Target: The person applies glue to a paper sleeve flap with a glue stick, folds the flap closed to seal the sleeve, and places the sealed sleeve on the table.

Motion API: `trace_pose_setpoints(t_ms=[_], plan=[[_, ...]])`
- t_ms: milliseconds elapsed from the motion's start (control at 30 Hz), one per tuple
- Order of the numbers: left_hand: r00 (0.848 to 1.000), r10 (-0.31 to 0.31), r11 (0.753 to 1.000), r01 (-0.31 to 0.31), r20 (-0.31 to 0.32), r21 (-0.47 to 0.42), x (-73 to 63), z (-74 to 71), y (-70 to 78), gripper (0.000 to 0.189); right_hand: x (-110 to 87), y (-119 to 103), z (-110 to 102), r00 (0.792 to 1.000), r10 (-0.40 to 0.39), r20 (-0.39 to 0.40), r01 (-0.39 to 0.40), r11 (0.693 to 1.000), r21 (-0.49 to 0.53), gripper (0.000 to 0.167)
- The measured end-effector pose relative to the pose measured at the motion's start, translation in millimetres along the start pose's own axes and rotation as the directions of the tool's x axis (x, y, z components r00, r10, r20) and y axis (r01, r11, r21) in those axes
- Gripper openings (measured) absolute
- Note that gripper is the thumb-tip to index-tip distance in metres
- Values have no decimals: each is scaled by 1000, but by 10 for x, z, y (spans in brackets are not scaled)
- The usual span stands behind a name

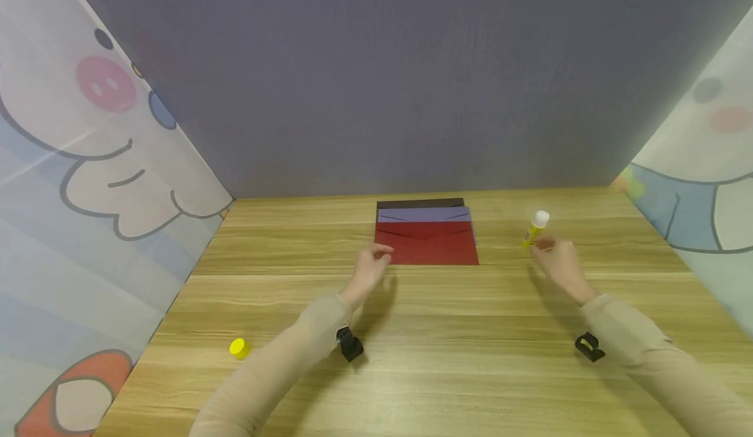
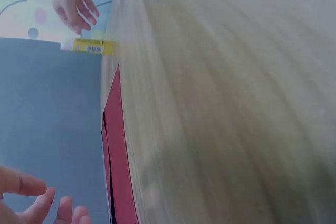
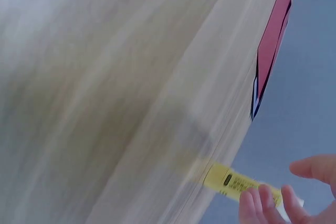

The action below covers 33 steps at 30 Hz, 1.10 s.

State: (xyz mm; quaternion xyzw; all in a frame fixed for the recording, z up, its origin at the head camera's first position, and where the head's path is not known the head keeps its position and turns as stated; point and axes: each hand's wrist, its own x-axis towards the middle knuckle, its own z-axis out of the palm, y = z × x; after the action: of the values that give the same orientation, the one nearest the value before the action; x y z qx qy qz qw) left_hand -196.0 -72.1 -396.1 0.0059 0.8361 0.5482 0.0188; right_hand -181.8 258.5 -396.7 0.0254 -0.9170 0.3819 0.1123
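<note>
Three envelopes lie overlapped near the table's back: a red envelope (image 1: pixel 432 249) in front, a purple envelope (image 1: pixel 423 214) behind it, and a black envelope (image 1: pixel 419 204) at the rear. My left hand (image 1: pixel 369 270) hovers by the red one's front left corner, fingers loosely bent and nothing in them. Off to the right, a yellow glue stick (image 1: pixel 534 231) with a white top stands upright. Close beside it is my right hand (image 1: pixel 561 267), its fingers relaxed and parted in the left wrist view. From the right wrist, those fingers overlap the glue stick's upper part.
A small yellow cap (image 1: pixel 239 348) sits at the left, near my left forearm. The wood-grain table (image 1: pixel 447 358) meets a grey panel (image 1: pixel 400 84) at the back. Cartoon-printed curtains (image 1: pixel 65 162) hang on both sides. Each wrist carries a black camera mount (image 1: pixel 351 344).
</note>
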Motion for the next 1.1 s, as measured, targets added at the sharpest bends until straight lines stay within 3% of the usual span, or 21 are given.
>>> trace_pose_setpoints(t_ms=[167,333,600,833,1000,1100], plan=[[999,-4,1000,3,53,31,-81,6,-19,22,41,41,-61,995,101,-21,-101,995,16,45],[997,-10,999,7,72,34,-149,12,-19,21,106,62,-78,988,149,30,-152,980,133,64],[989,76,997,-79,124,19,-220,6,-73,20,238,116,-22,984,157,82,-173,952,252,51],[985,76,997,-77,154,4,-256,-9,-105,21,281,141,20,978,204,28,-205,947,248,44],[983,89,996,-87,163,-18,-345,-60,38,21,283,149,54,981,187,-47,-172,959,225,38],[980,96,995,-96,174,-9,-361,-64,44,21,281,156,70,980,186,-71,-167,961,220,36]])
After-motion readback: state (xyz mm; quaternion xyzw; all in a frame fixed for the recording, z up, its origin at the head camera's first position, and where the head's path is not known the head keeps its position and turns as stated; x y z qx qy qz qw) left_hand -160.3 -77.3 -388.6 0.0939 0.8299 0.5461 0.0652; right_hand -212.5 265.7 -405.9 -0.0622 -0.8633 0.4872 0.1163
